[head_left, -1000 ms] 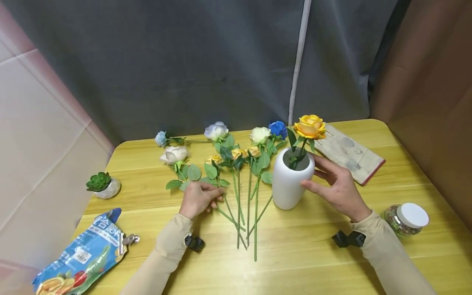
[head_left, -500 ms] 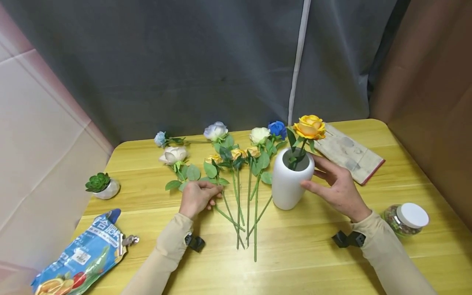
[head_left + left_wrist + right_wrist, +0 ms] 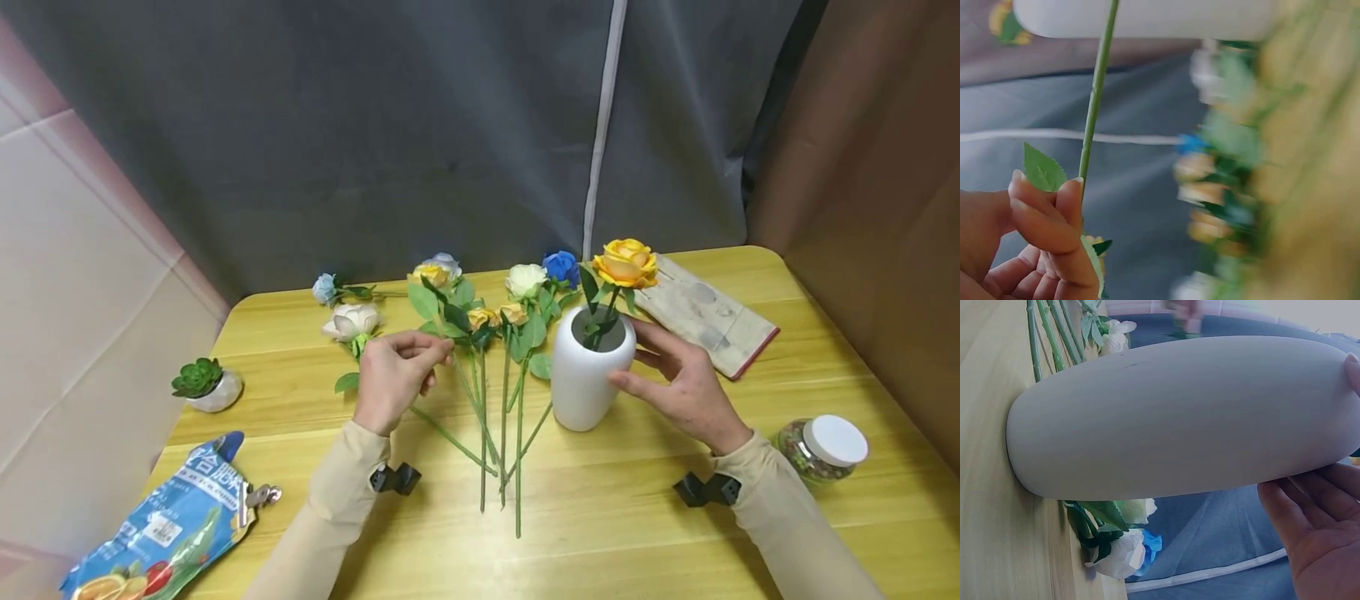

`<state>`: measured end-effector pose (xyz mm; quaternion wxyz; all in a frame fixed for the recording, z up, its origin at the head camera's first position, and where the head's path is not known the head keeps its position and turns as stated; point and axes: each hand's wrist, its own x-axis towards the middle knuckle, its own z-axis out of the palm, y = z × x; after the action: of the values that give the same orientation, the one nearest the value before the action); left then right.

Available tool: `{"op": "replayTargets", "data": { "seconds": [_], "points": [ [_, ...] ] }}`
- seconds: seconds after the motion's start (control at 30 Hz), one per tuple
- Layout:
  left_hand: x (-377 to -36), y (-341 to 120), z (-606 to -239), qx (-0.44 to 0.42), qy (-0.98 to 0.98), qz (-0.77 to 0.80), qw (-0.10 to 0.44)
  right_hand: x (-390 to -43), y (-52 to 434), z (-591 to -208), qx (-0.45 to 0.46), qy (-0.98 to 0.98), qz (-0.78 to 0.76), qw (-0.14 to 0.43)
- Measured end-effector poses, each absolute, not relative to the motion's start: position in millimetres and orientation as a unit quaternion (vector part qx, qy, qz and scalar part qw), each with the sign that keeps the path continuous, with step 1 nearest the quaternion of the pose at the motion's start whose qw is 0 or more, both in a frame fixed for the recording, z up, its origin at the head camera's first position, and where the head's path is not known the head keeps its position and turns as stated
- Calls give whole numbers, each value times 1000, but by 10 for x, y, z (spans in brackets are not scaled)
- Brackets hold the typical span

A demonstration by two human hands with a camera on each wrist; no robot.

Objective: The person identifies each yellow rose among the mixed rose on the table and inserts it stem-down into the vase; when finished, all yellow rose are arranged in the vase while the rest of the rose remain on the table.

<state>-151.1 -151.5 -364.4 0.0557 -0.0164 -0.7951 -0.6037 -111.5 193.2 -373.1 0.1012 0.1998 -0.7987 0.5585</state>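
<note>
Left hand (image 3: 392, 375) pinches the green stem of a yellow rose (image 3: 429, 274) between thumb and fingertips (image 3: 1071, 190), fingers curled round it. The rose is lifted clear of the table (image 3: 615, 533): its long axis runs on a slant, bloom up and away from the person, near the grey-blue rose (image 3: 447, 262) at the back; the cut end points down and toward the person, ending among the stems (image 3: 500, 433) lying on the table. The wrist view shows the stem passing straight out from the pinch, a leaf just beside the fingers.

Right hand (image 3: 686, 387) rests against the right side of the white vase (image 3: 591, 371), fingers spread and fairly straight, thumb toward the front; the palm shows close to the vase wall in the wrist view. The vase stands upright, holding one orange rose (image 3: 626, 262), bloom upward.

Elsewhere on the table: a succulent pot (image 3: 204, 386), a snack bag (image 3: 161, 533), a jar (image 3: 823, 447), a cloth (image 3: 708, 315)
</note>
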Motion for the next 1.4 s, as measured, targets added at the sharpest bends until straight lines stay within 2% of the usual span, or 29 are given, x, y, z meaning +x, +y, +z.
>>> {"op": "replayTargets", "data": {
  "seconds": [0.2,0.37,0.63,0.97,1.2,1.4],
  "points": [
    [-1514,-1271,-3133,-84,-728,-653,192,-1129,1931,-3763,205,-789,570,106],
    [-1599,-1077,-2875,-126,-640,-697,296,-1128,1932,-3790,206,-787,572,107],
    [-1718,-883,-2765,-149,-549,-724,390,-1118,1913,-3827,203,-793,568,90],
    [-1785,-744,-2761,-176,-583,-659,442,-1140,1912,-3805,207,-793,565,99],
    [-1781,-526,-2803,-240,-616,-626,414,-1156,1950,-3781,215,-788,566,107],
    [-1798,-547,-2796,-255,-603,-642,400,-1161,1940,-3772,216,-790,564,107]
  ]
}}
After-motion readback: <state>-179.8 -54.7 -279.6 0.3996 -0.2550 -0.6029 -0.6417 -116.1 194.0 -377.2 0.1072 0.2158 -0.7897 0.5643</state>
